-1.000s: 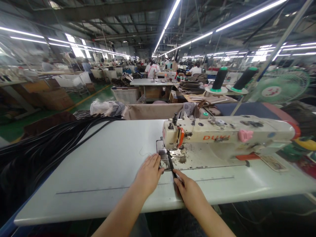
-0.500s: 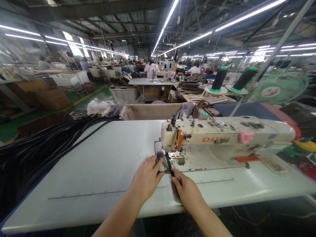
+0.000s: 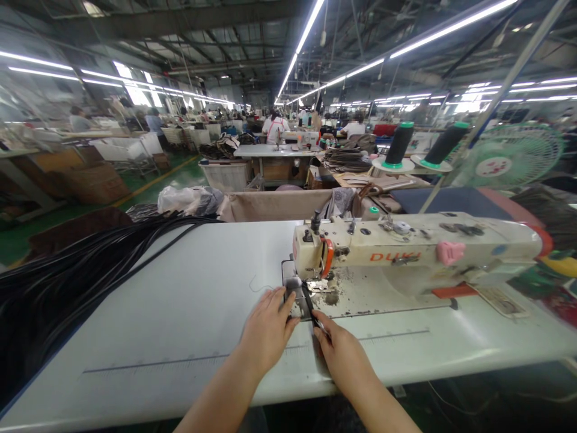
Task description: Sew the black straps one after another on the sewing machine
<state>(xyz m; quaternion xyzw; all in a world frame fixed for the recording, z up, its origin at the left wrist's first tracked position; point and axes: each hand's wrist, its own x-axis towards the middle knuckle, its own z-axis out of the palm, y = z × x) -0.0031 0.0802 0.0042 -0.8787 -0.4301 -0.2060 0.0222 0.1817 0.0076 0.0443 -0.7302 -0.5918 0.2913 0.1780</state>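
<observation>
Pinching a slim black strip (image 3: 309,300) in the right hand (image 3: 341,349) with left hand (image 3: 267,328) laid flat, seemed partway done at the cream metal sewing machine (image 3: 360,240), near bit probably left tbh.

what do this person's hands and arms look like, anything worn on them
The left hand and right hand are bare, without gloves. No sleeve shows on the left forearm or right forearm; I can't make out any ring, watch or bracelet.

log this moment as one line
left hand: resting left of black strip | right hand: gripping black strip | sewing machine: strip leads toward its head | black cords: piled at left of table
</observation>
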